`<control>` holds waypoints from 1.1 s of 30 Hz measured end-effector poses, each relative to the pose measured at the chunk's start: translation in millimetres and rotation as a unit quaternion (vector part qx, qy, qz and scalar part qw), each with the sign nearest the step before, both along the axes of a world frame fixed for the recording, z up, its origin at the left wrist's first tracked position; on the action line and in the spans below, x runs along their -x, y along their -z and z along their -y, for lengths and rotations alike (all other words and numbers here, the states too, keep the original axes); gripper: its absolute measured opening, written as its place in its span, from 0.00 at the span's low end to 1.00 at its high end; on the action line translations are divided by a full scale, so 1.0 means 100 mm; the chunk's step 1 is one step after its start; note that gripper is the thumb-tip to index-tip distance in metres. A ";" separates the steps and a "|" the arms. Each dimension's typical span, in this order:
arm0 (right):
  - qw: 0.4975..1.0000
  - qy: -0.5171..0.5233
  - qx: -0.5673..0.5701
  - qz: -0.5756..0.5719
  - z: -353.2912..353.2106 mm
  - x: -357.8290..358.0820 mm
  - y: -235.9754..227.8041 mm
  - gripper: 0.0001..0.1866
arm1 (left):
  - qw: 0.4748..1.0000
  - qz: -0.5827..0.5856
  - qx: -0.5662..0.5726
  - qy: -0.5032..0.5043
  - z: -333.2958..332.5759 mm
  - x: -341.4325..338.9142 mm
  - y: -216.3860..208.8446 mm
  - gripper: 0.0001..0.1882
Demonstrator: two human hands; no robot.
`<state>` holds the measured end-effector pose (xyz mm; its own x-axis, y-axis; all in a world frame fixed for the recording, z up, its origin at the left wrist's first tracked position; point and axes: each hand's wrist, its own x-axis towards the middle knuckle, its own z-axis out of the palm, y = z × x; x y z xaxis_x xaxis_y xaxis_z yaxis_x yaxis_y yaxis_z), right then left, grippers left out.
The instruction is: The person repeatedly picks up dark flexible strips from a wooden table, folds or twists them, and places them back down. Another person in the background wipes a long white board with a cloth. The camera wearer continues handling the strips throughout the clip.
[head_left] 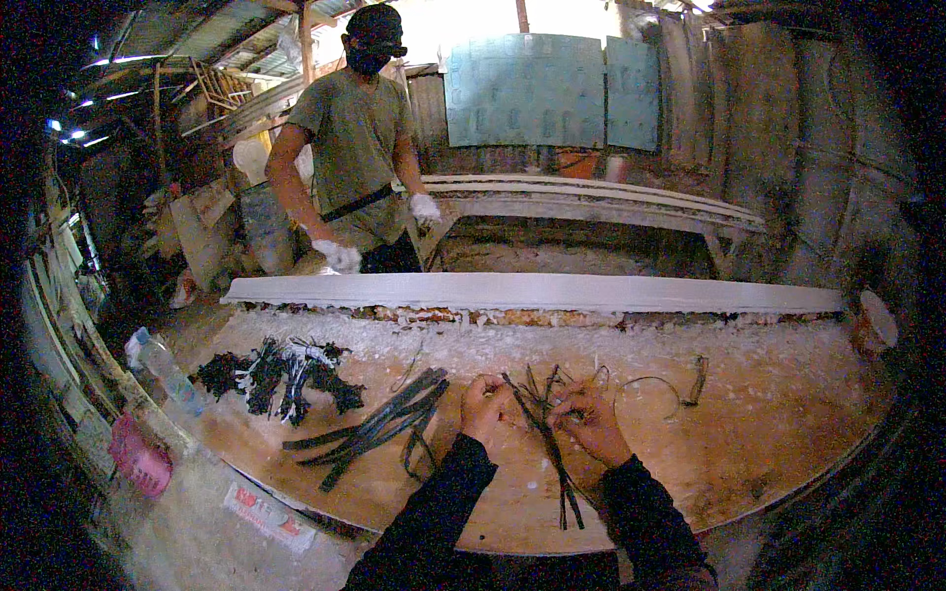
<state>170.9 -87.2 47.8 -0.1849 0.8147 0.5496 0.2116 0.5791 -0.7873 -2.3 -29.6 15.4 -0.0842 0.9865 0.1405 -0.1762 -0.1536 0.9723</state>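
Between my hands a bundle of narrow dark strips [552, 455] lies on the wooden table, its ends splayed toward me and away from me. My left hand [483, 406] is closed, its fingertips pinching at a strip on the bundle's left side. On the other side my right hand [593, 422] is closed too, thumb and fingers pinched on the strips near their upper part. The exact grip of the fingertips is too small to make out. More flat dark strips [379, 426] lie loose left of my left hand. Beyond them sits a pile of short black and white bundles [281, 376].
A long white plaster-like molding [532, 293] runs along the table's far side. A thin curled strand [655, 382] lies to the right. Across the table stands a person [355, 148] in white gloves. A plastic bottle [168, 369] and pink basket [141, 455] are at left.
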 end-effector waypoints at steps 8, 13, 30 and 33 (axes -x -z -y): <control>0.971 -0.169 0.170 0.001 0.14 0.15 -0.09 0.07 | 0.998 -0.059 -0.010 -0.008 -0.10 0.01 0.12 0.05; 0.974 -0.101 0.202 -0.037 0.08 0.00 -0.02 0.04 | 0.988 -0.079 -0.057 0.117 -0.15 0.01 0.27 0.05; 0.960 0.277 -0.027 -0.041 -0.06 -0.07 -0.06 0.05 | 0.956 -0.140 0.006 0.257 0.23 -0.08 -0.28 0.10; 0.979 0.202 -0.010 0.012 -0.11 -0.15 0.01 0.04 | 0.993 -0.040 -0.006 0.111 0.06 -0.04 -0.08 0.09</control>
<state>185.9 -76.4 46.5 0.1369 0.8138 0.5648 0.4453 0.4588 -0.7689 1.9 -35.6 23.9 0.1473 0.9777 0.1494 -0.1283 -0.1309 0.9831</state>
